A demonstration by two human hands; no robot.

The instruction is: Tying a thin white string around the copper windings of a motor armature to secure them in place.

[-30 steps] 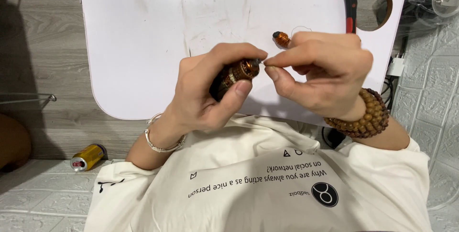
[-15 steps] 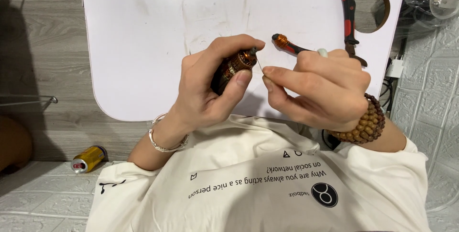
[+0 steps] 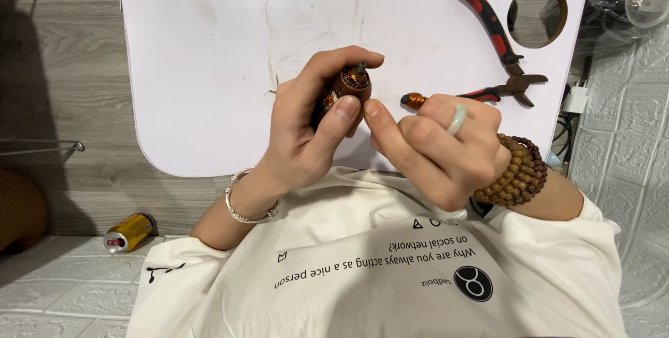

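Copper winding shows on the small motor armature (image 3: pixel 346 88), which sits upright in the left hand (image 3: pixel 306 136), fingers wrapped round it and the thumb pressed on its side, so this grip is clamped on the armature above the white table (image 3: pixel 209 52). Compared with 1 second ago, the right hand (image 3: pixel 439 146) has drawn back a little from the top of the armature: then its fingertips pinched right at the shaft end, now they meet just beside the left thumb, pressed together on something too fine to make out, perhaps a strand of wire. I judge the picking at the winding to be mid-way, with the hand shifting for a fresh hold. The slim tool with an orange coiled tip (image 3: pixel 412 100) now pokes out past the right knuckles, more exposed than before; whether it lies on the table or is tucked in the hand I cannot tell.

Counted: 1 armature, 1 pair of red-and-black pliers (image 3: pixel 498 45) lying on the table well apart from the hands, 1 round hole (image 3: pixel 536 14) in the table corner, 1 yellow can (image 3: pixel 129 232) on the floor, 1 silver bracelet (image 3: pixel 249 207) on the left wrist, 1 wooden bead bracelet (image 3: pixel 519 171) on the right, and 1 pale ring (image 3: pixel 456 119).
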